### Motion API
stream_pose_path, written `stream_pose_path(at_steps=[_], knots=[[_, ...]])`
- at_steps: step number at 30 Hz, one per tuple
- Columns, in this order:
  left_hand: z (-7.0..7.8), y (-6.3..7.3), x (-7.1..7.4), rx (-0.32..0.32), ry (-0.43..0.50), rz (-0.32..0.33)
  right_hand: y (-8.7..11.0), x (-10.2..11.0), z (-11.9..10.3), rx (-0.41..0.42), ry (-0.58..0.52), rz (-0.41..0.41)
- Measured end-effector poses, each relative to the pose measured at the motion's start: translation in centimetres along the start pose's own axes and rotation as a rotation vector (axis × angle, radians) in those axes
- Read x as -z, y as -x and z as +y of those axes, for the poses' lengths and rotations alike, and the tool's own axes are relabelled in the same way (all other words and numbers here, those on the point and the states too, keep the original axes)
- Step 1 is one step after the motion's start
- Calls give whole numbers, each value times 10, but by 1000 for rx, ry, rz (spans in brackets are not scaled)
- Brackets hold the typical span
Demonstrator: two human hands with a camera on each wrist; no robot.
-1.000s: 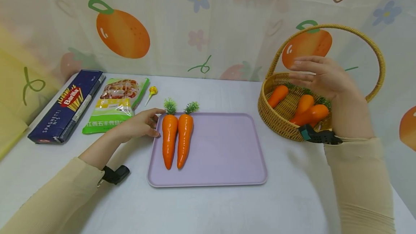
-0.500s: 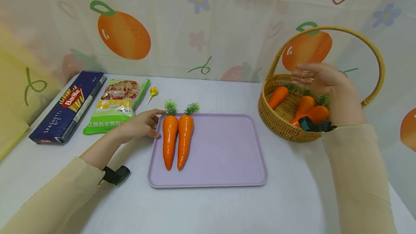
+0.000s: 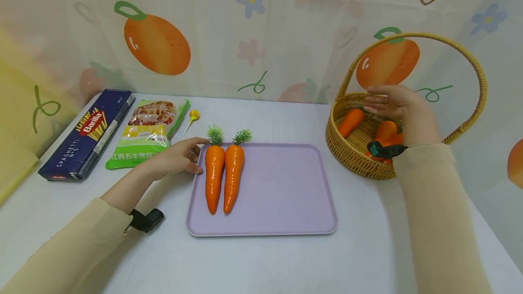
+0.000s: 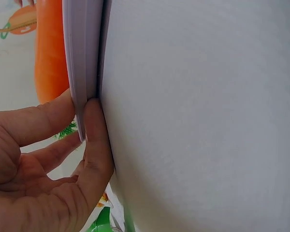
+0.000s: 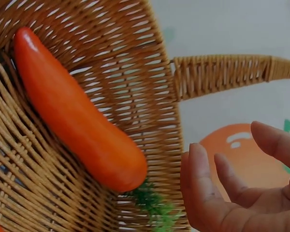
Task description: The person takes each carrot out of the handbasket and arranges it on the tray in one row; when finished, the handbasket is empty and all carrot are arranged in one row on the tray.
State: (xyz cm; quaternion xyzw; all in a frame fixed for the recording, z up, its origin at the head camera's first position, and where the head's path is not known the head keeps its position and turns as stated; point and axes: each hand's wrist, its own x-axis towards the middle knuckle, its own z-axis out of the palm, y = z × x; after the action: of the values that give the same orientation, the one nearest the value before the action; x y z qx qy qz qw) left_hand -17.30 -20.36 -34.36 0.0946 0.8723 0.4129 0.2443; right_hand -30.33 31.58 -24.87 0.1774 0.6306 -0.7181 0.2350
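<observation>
My left hand (image 3: 176, 157) pinches the left rim of the lilac tray (image 3: 282, 189), thumb on the inner side and a finger beneath, as the left wrist view shows. Two orange carrots (image 3: 214, 178) with green tops lie side by side on the tray's left part. My right hand (image 3: 390, 101) is above the wicker basket (image 3: 341, 155), holding nothing, fingers loosely extended. Inside the basket, one carrot (image 5: 79, 116) leans along the wall, apart from the fingers. Further carrots (image 3: 386, 131) there are partly hidden by my wrist.
The basket's tall handle (image 3: 466, 53) arches over my right forearm. Left of the tray lie a green food packet (image 3: 143, 135), a blue spaghetti box (image 3: 87, 135) and a yellow lollipop (image 3: 193, 116). A patterned cloth (image 3: 294, 35) hangs behind the table.
My right hand has moved down and to the left over the basket, closer to the single carrot at its left side. The left hand and the tray have stayed in place.
</observation>
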Motion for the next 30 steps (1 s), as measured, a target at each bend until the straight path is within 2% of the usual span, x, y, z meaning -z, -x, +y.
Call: stream_pose_path(at_steps=[7,19,26,30], knots=[[0,1,0,-6,1,4,-9,2,5,-12,125,23],[1,1,0,-25,17,-1,-19,11,16,-63,319,-4],[2,3,0,-18,12,0,-21,15,22,-12,575,18],[2,2,0,-5,10,-2,-35,24,24,7,572,21]])
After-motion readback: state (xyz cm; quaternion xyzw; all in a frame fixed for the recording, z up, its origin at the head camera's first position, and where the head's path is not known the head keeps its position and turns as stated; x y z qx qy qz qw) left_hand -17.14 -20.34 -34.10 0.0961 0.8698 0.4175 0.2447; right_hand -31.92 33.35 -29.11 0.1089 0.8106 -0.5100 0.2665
